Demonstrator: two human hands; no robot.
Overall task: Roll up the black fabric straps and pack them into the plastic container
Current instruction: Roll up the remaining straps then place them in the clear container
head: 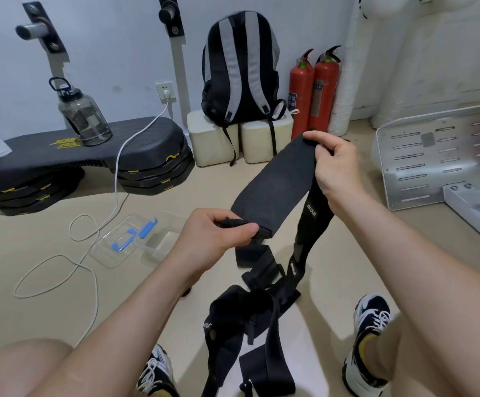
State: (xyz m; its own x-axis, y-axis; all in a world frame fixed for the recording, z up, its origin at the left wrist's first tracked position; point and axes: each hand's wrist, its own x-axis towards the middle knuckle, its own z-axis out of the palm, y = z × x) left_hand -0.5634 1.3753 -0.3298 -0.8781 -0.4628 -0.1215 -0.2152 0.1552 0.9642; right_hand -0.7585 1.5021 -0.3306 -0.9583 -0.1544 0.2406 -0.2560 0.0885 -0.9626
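Both hands up over the floor, one black strap (273, 179) stretched between them. Left hand (218, 233) pinches the lower end, fingers closed on a small rolled or folded bit. Right hand (336, 167) grips the upper end, thumb on top; narrower tail with white lettering hangs down from it to the floor. More loose straps (250, 325) piled on the floor between the shoes (370, 333). Plastic container (161, 239) sits on the floor left of the left hand, partly hidden by it, lid (118, 242) with blue clips lying just beside it. White cable (95, 230) loops next to the lid. Step platform (90, 159) with water bottle (82, 116) behind; backpack (241, 70), two extinguishers (313, 90) at the wall.
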